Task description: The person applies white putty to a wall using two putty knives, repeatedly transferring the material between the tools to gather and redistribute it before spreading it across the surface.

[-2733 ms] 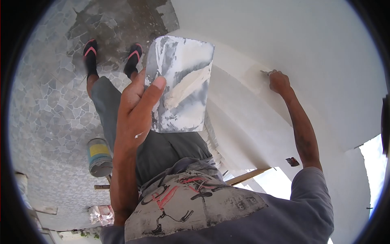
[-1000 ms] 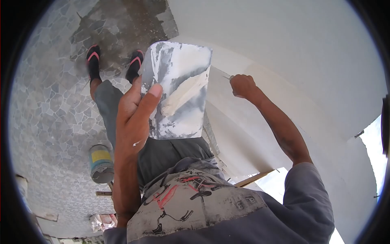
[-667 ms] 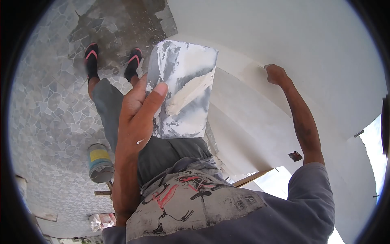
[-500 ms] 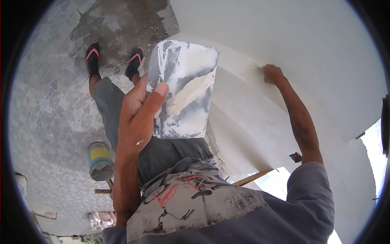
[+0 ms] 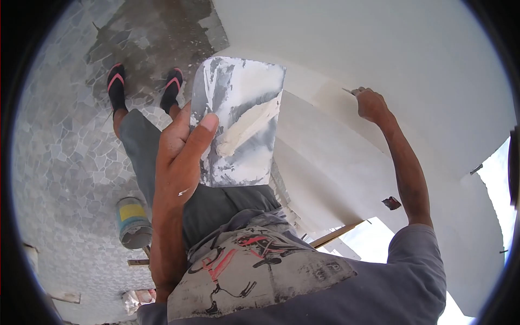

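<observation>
My left hand (image 5: pixel 181 149) grips a flat grey plate (image 5: pixel 254 89) by its left edge, thumb on top. White paste coats the plate, with a thicker cream ridge (image 5: pixel 249 127) lying diagonally across it. At the upper right, my right hand (image 5: pixel 371 104) is closed around a small tool (image 5: pixel 348 91); only its thin tip shows, against or very near the pale wall (image 5: pixel 422 70). The rest of that tool is hidden in my fingers.
A bucket with a yellow and blue band (image 5: pixel 132 216) stands on the stone-patterned floor (image 5: pixel 76 146) at the left. A wooden piece (image 5: pixel 338 234) lies below the wall. A dark hole (image 5: pixel 391 203) marks the wall beside my right forearm.
My right hand has shifted slightly right and down, and more of the tool tip shows. The plate and my left hand appear a little further left in view.
</observation>
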A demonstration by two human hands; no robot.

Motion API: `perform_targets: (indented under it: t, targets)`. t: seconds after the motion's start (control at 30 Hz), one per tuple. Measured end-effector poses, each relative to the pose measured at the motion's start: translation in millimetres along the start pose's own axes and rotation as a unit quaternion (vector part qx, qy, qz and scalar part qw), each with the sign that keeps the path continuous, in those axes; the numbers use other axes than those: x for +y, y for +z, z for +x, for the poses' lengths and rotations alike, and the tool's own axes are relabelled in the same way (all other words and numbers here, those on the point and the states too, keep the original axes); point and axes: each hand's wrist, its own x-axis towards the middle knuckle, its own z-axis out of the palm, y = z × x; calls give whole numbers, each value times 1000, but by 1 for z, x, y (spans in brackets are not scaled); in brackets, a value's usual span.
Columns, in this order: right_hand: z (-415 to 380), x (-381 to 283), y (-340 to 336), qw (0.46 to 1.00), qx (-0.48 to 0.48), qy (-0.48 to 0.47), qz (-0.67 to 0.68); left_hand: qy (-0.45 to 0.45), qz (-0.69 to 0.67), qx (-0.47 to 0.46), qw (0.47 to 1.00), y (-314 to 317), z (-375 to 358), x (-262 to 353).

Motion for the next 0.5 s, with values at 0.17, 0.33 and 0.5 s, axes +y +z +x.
perform_targets:
  t: [0.17, 0.33, 0.5]
  targets:
    - [7, 46, 39, 998, -25, 11, -61, -14, -8, -8, 1000, -3, 1, 1]
    - [-22, -14, 39, 996, -12, -34, -87, -12, -26, -2, 1000, 0, 2, 1]
    - [-59, -89, 7, 992, -61, -107, -19, -4, -4, 0, 1000, -1, 2, 3]
